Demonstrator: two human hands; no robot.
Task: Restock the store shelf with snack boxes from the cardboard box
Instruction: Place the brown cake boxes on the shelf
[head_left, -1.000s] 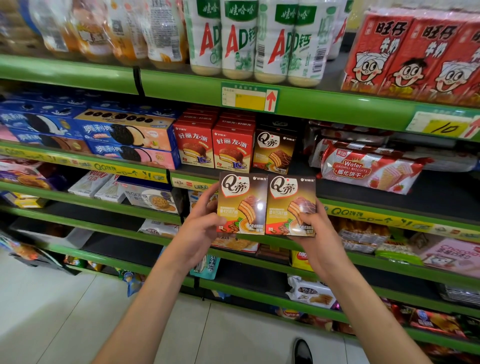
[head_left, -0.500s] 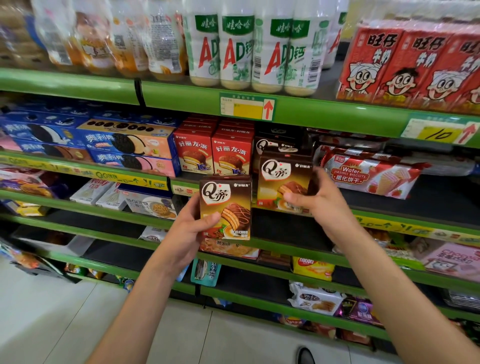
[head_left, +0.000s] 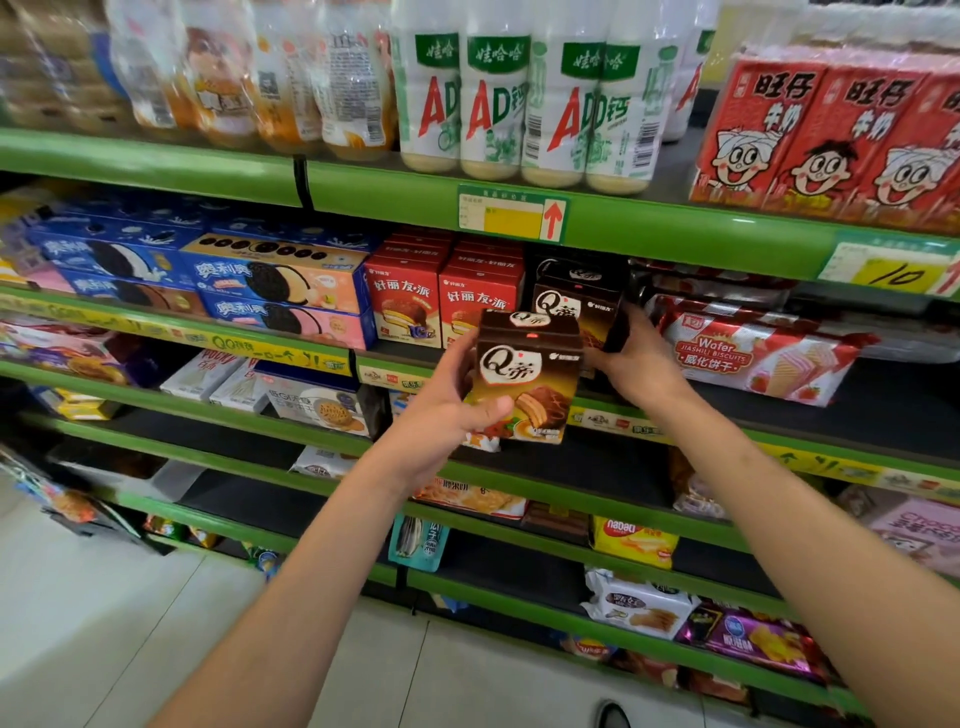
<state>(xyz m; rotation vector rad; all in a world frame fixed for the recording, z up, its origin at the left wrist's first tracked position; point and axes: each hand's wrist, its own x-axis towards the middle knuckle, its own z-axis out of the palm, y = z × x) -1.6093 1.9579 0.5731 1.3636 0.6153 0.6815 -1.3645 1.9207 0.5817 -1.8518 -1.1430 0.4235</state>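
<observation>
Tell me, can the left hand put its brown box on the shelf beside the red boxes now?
Probably not yet. The right hand and its brown box fill the slot right of the red boxes, so the left hand must wait.

One head-worn wide-angle view looks forward and slightly down, close to green store shelves (head_left: 675, 236) filling the frame; floor tiles (head_left: 104, 623) lower left.

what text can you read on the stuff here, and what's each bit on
"Q蒂": brown box gripped by left hand
"Q蒂": brown box on the shelf under right hand
"好丽友·派": red boxes
"奥利奥": blue cookie boxes
"AD钙": white bottles
"旺仔牛奶": red cartons
"Wafer": strawberry pack
"10": yellow price tag
Other shelf tags: too small or blurred.
</observation>
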